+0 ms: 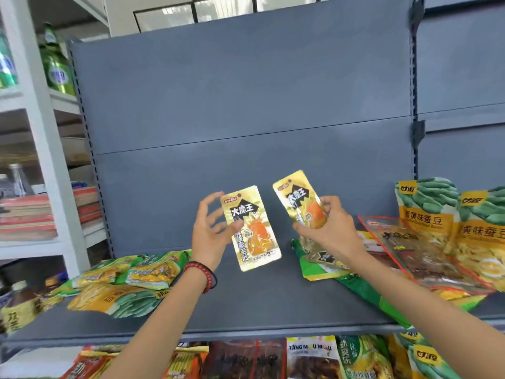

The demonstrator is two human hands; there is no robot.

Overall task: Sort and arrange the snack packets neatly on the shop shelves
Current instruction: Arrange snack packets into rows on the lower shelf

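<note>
Both forearms reach forward over grey shelf (259, 305). Left hand (210, 236) pinches gold packet (252, 231) at its left edge, thumb in front, fingers spread. Right hand (328, 231) grips second gold packet (297, 199) from the right. Packets apart, face-on, above mid-shelf.

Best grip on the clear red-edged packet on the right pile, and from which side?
Likely its left red seam: the clear red-edged packet lies slanted over other packs, that edge flat and exposed toward the bare shelf. Come from the front-left with a pinch; standing bean bags crowd its right and back.
</note>
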